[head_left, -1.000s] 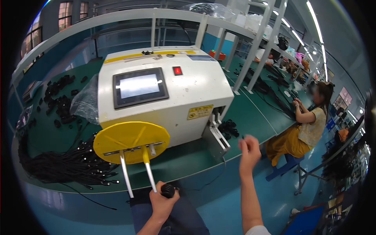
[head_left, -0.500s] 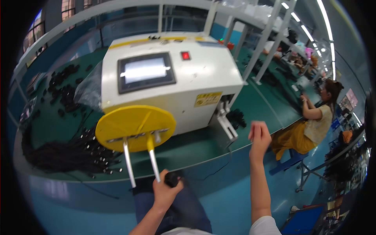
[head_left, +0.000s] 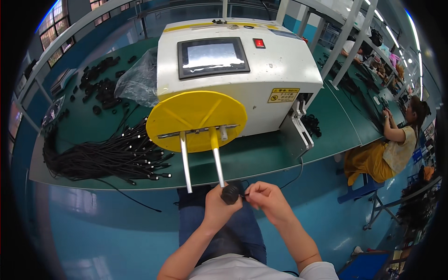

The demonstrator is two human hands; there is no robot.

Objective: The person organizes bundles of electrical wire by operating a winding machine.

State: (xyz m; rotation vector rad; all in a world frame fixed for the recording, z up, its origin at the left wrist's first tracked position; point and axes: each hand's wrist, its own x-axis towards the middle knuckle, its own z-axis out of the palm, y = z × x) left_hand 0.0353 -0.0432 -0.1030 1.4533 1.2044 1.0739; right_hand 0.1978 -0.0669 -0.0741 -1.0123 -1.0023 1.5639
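Right hand now brought in beside left hand, black coil gripped by the left, cord pinched by the right, before yellow disc

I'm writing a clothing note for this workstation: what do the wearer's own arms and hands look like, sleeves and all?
Both the left hand and the right hand are bare, with no glove or watch showing. The right arm has a short, plain white sleeve ending near the elbow; the left sleeve is out of view. No markings stand out.
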